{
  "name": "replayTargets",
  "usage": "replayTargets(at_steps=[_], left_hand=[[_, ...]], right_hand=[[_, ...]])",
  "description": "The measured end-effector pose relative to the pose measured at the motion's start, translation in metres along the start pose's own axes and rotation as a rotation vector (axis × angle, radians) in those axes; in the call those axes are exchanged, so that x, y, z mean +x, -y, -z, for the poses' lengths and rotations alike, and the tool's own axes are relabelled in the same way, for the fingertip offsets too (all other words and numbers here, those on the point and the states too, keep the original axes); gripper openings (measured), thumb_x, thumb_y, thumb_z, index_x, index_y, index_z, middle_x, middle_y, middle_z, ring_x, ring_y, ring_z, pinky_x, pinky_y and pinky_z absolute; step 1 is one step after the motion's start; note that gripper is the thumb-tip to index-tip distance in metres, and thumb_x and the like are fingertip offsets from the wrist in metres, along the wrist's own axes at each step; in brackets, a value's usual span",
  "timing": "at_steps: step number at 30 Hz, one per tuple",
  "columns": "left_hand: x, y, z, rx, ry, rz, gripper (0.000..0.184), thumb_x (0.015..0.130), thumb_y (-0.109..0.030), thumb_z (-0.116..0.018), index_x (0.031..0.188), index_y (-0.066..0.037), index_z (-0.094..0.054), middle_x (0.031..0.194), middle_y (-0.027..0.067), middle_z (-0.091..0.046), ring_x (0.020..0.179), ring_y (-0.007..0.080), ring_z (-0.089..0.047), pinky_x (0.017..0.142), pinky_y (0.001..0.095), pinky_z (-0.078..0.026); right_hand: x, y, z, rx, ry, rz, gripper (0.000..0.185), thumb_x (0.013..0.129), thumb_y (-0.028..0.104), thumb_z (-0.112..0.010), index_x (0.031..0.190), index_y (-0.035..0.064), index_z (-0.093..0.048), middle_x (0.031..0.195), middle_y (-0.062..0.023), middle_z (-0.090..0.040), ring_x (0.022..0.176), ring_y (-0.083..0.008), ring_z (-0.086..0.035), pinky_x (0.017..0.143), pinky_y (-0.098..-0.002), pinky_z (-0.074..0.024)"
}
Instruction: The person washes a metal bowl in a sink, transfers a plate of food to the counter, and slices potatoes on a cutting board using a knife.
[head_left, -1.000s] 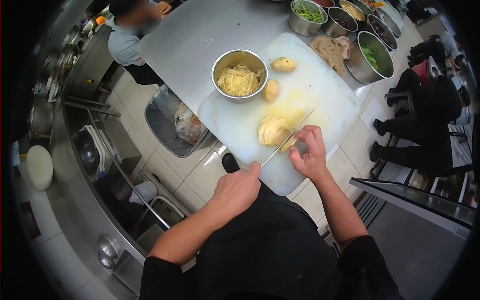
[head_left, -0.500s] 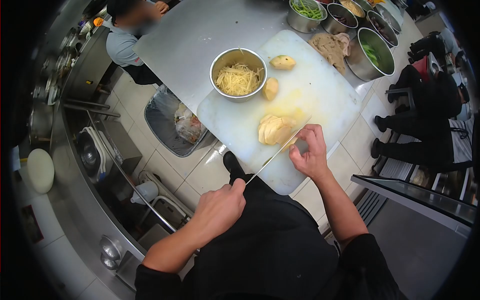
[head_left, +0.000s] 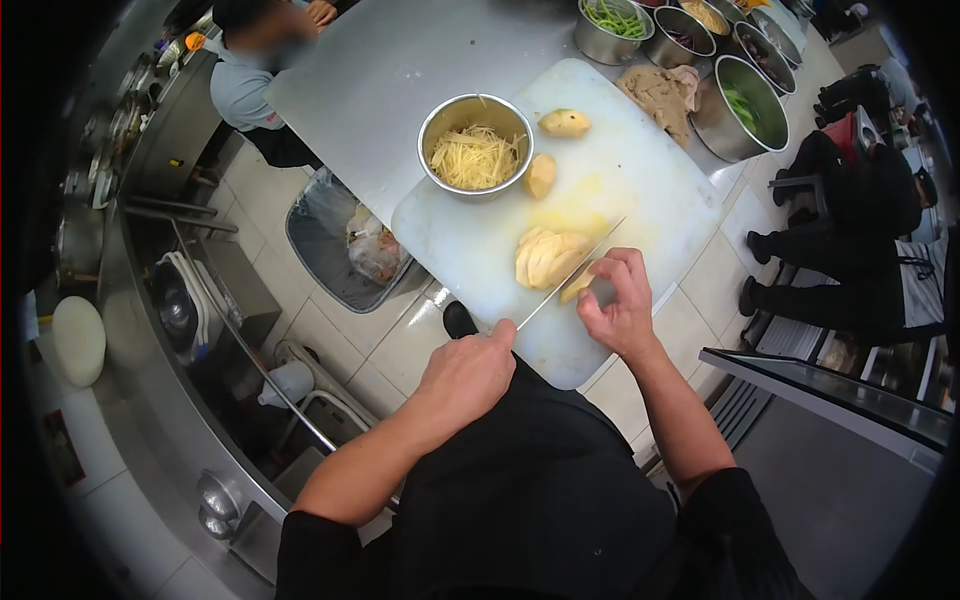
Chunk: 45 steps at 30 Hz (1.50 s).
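My left hand (head_left: 468,375) is closed round the handle of a kitchen knife (head_left: 572,275). The thin blade slants across the near part of a white cutting board (head_left: 660,190). On the blade's left lies a fanned pile of pale potato slices (head_left: 545,255). My right hand (head_left: 622,305), its fingers curled, holds a remaining potato piece (head_left: 577,284) on the blade's right side; the fingers partly hide it. Farther up the board are two peeled potatoes, one potato (head_left: 541,176) beside a steel pot (head_left: 432,120) of potato shreds (head_left: 475,158), another potato (head_left: 565,123) above it.
A crumpled brown cloth (head_left: 655,100) lies at the board's far right corner. Beyond it stand several steel pots, one pot (head_left: 710,115) with green vegetables. A lined bin (head_left: 310,250) is on the floor left of the table. A person (head_left: 245,90) is at the table's far left.
My left hand has pushed the knife forward and to the right along its length. The right hand stays in nearly the same place, with more of the potato piece showing.
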<state>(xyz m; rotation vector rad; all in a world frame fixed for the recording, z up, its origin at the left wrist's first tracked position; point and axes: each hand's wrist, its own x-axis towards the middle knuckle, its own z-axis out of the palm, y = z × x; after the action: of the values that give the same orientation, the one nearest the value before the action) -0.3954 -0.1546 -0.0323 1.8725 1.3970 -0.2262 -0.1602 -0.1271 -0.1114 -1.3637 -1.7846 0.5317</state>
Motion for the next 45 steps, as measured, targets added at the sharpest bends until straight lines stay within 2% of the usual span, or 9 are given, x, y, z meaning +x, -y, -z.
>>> replayTargets(at_steps=[6, 12, 15, 23, 27, 37, 45], left_hand=[[-0.040, 0.009, 0.003, -0.031, -0.109, -0.071, 0.016, 0.097, -0.014, -0.054, 0.102, 0.000, -0.049, 0.080, 0.0216, -0.067, 0.075, 0.0447, -0.066, 0.067, 0.0547, -0.051], [-0.060, 0.012, 0.008, 0.037, -0.037, -0.005, 0.016, 0.097, -0.015, -0.054, 0.104, -0.001, -0.049, 0.081, 0.0211, -0.068, 0.075, 0.0442, -0.066, 0.068, 0.0542, -0.053], [-0.058, 0.012, 0.006, 0.014, -0.066, -0.012, 0.015, 0.097, -0.016, -0.054, 0.097, -0.002, -0.048, 0.081, 0.0213, -0.066, 0.073, 0.0448, -0.066, 0.068, 0.0548, -0.054], [0.002, 0.004, -0.004, -0.007, -0.057, -0.049, 0.015, 0.097, -0.015, -0.052, 0.101, 0.000, -0.049, 0.080, 0.0230, -0.066, 0.076, 0.0451, -0.067, 0.070, 0.0556, -0.053], [-0.019, 0.005, 0.003, -0.030, -0.103, -0.072, 0.015, 0.097, -0.015, -0.052, 0.099, 0.000, -0.048, 0.079, 0.0225, -0.066, 0.075, 0.0449, -0.066, 0.069, 0.0555, -0.052], [-0.057, 0.012, 0.010, 0.012, -0.043, -0.030, 0.016, 0.096, -0.014, -0.055, 0.101, -0.001, -0.048, 0.079, 0.0209, -0.067, 0.075, 0.0442, -0.066, 0.068, 0.0547, -0.052], [0.001, -0.001, -0.006, -0.008, -0.034, -0.044, 0.016, 0.096, -0.013, -0.053, 0.102, 0.000, -0.047, 0.080, 0.0241, -0.067, 0.079, 0.0463, -0.066, 0.071, 0.0562, -0.052]], right_hand=[[-0.002, -0.003, -0.002, 0.018, -0.009, -0.012, 0.033, 0.070, 0.005, -0.070, 0.101, 0.0004, -0.061, 0.104, -0.0171, -0.056, 0.092, -0.0315, -0.060, 0.081, -0.0379, -0.0521], [0.000, -0.002, -0.001, -0.007, -0.007, 0.003, 0.034, 0.069, 0.005, -0.070, 0.102, 0.0009, -0.061, 0.104, -0.0168, -0.057, 0.092, -0.0307, -0.061, 0.081, -0.0374, -0.0523], [-0.001, -0.003, -0.002, -0.002, -0.010, 0.007, 0.034, 0.069, 0.005, -0.070, 0.101, 0.0012, -0.062, 0.105, -0.0169, -0.057, 0.092, -0.0312, -0.060, 0.080, -0.0377, -0.0521], [0.001, -0.001, 0.000, -0.013, -0.011, 0.010, 0.033, 0.069, 0.006, -0.071, 0.101, 0.0020, -0.062, 0.104, -0.0172, -0.057, 0.093, -0.0325, -0.060, 0.080, -0.0386, -0.0514], [0.001, 0.000, -0.001, -0.013, -0.022, 0.005, 0.033, 0.068, 0.005, -0.073, 0.100, 0.0031, -0.062, 0.101, -0.0157, -0.055, 0.093, -0.0324, -0.059, 0.078, -0.0388, -0.0523], [0.000, -0.002, -0.002, -0.002, -0.024, 0.013, 0.034, 0.069, 0.006, -0.071, 0.102, 0.0008, -0.061, 0.103, -0.0172, -0.057, 0.093, -0.0323, -0.060, 0.079, -0.0382, -0.0523], [0.000, 0.001, -0.002, -0.005, -0.030, 0.000, 0.035, 0.068, 0.005, -0.071, 0.101, 0.0018, -0.062, 0.105, -0.0170, -0.057, 0.093, -0.0327, -0.060, 0.080, -0.0386, -0.0518]])
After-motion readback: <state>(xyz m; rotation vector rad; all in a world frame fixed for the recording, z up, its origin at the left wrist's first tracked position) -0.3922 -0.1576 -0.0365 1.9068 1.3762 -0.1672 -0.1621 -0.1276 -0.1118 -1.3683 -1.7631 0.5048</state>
